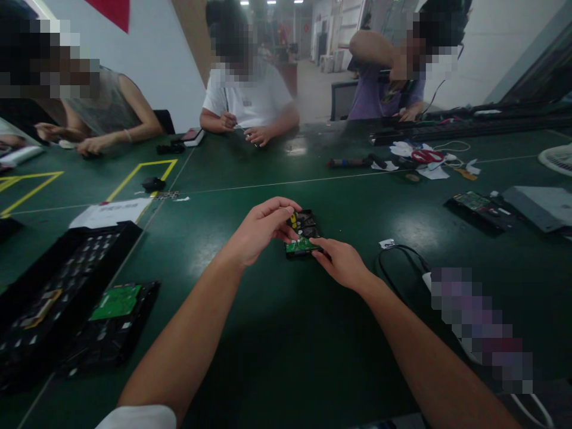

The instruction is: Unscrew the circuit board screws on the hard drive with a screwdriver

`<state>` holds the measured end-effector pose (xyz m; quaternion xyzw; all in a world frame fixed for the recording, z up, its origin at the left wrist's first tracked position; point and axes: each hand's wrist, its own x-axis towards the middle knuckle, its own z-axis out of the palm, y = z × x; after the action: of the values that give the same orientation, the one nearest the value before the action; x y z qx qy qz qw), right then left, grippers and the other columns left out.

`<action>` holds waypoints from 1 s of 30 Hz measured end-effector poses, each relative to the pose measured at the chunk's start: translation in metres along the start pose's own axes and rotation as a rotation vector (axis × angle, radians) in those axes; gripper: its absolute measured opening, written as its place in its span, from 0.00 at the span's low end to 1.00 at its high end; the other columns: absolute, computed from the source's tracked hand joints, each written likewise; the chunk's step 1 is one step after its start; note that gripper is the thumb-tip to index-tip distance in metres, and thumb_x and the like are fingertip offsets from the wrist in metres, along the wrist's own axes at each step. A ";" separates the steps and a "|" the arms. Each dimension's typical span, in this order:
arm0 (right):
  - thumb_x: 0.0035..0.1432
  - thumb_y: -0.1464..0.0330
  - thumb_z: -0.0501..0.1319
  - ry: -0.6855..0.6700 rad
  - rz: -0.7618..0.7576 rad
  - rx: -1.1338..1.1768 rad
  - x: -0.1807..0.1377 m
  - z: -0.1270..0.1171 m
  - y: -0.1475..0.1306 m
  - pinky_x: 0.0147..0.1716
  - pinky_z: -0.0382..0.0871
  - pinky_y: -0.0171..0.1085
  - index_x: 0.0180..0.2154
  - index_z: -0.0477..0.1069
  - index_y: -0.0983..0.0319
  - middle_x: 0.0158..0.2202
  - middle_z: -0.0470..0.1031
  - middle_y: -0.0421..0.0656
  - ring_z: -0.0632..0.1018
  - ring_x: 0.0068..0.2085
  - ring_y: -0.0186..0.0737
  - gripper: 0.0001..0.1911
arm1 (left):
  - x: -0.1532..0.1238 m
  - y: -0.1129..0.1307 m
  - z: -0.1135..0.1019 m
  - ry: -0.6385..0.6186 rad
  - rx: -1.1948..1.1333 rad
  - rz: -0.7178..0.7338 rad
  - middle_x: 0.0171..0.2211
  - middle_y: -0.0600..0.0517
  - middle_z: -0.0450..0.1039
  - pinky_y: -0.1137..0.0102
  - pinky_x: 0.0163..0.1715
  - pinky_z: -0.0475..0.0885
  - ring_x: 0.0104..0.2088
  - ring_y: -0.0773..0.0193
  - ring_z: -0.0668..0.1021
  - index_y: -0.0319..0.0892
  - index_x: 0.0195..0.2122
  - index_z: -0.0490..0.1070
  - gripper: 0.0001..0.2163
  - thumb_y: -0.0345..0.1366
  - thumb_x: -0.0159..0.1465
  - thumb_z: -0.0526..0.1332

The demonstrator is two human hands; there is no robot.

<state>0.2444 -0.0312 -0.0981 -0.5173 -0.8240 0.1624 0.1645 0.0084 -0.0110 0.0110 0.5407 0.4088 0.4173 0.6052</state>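
Observation:
On the green table in front of me lies a hard drive (302, 245), its underside with a green circuit board facing up. My right hand (342, 261) grips the drive's near right corner, fingertips on the board and thumb at the side. Above the drive's left side, my left hand (267, 227) is closed, with thumb and forefinger together. A small yellow-and-black thing (293, 220) shows just under those fingers and seems pinched in them; its exact kind is partly hidden.
At left stand a long black tray (127, 232) and another drive with a green board (117, 301). A power strip (480, 328) with a cable lies at right. Farther right are another opened drive (480, 208) and a grey box (540, 205). Several people work across the table.

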 end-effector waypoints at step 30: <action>0.75 0.58 0.55 0.028 -0.018 0.004 0.001 0.001 0.002 0.41 0.69 0.40 0.64 0.71 0.57 0.49 0.81 0.47 0.80 0.41 0.43 0.22 | 0.002 -0.006 -0.003 0.098 0.205 0.207 0.35 0.53 0.75 0.73 0.31 0.78 0.31 0.67 0.83 0.43 0.47 0.78 0.08 0.36 0.70 0.61</action>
<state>0.2448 -0.0292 -0.1000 -0.5118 -0.8259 0.1552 0.1783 0.0067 -0.0083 0.0049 0.6180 0.4204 0.4593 0.4800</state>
